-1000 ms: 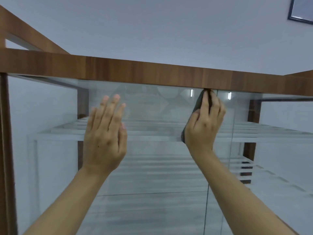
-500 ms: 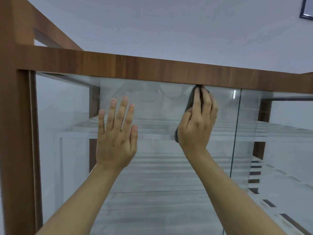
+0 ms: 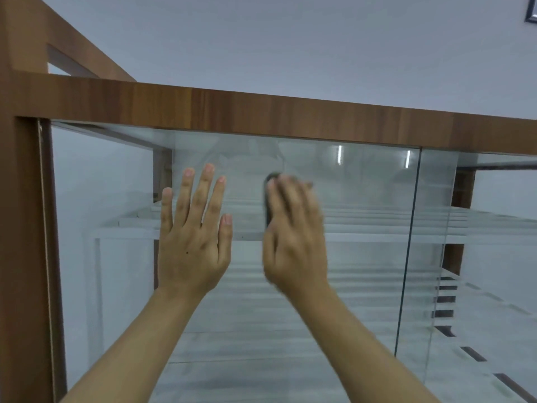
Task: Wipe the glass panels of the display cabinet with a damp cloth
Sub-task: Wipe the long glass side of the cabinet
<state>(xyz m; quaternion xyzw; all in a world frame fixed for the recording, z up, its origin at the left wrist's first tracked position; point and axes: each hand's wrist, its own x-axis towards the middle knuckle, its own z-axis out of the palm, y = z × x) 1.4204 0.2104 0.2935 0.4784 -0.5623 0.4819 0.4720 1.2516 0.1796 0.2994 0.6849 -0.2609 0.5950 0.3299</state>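
Pale grey wall (image 3: 290, 39) rose behind the display cabinet, whose wooden top rail (image 3: 261, 112) ran across above the glass panel (image 3: 363, 257). Below that rail, toward its left end, the left hand (image 3: 191, 245) lay flat on the glass, fingers straight and spread, holding nothing. Just beside it, below the rail's middle, the blurred right hand (image 3: 296, 242) pressed a dark cloth (image 3: 268, 199) against the pane, fingers stretched over it rather than curled, with only the cloth's edge showing.

Left hand (image 3: 193, 251) flat, splayed, right hand (image 3: 295, 245) blurred, both raised
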